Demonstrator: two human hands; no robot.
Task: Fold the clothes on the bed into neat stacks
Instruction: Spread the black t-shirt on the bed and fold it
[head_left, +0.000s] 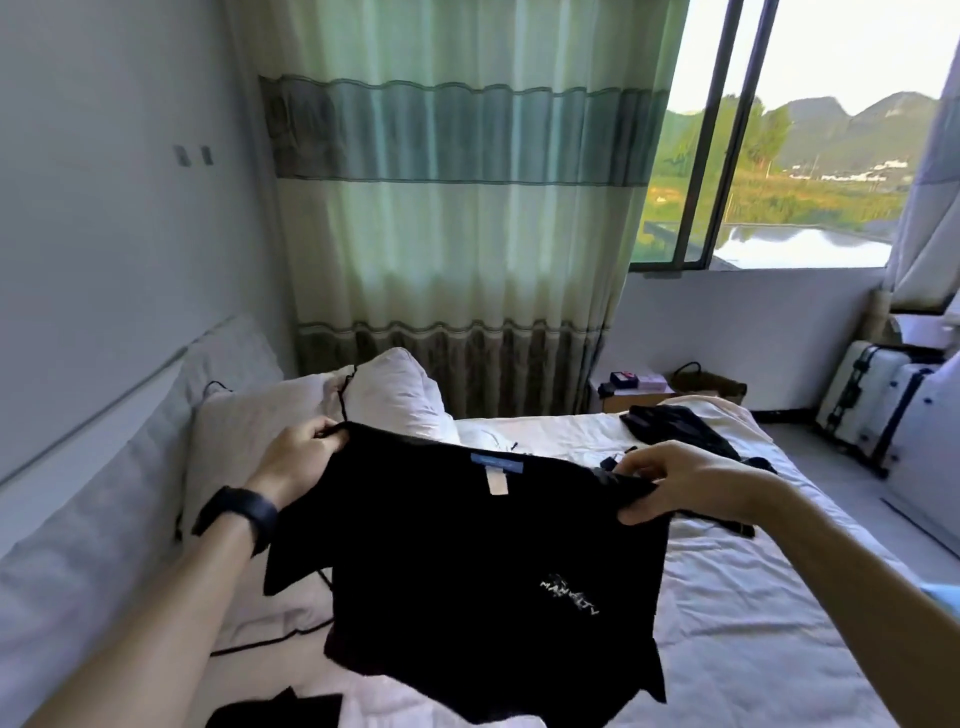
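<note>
A black T-shirt (467, 561) with a blue neck label and small white chest print hangs spread out above the white bed (753, 613). My left hand (301, 452) pinches its left shoulder, and my right hand (670, 480) grips its right shoulder. The hem droops down onto the sheet. More dark clothes (675, 426) lie in a loose heap at the far right of the bed. Another black garment (275, 709) shows at the bottom edge, partly cut off by the frame.
White pillows (395, 395) lean at the headboard on the left. A green curtain (457, 208) and a window stand beyond the bed. A bedside table (634, 397), a basket (711, 384) and a white suitcase (872, 400) stand on the floor at right.
</note>
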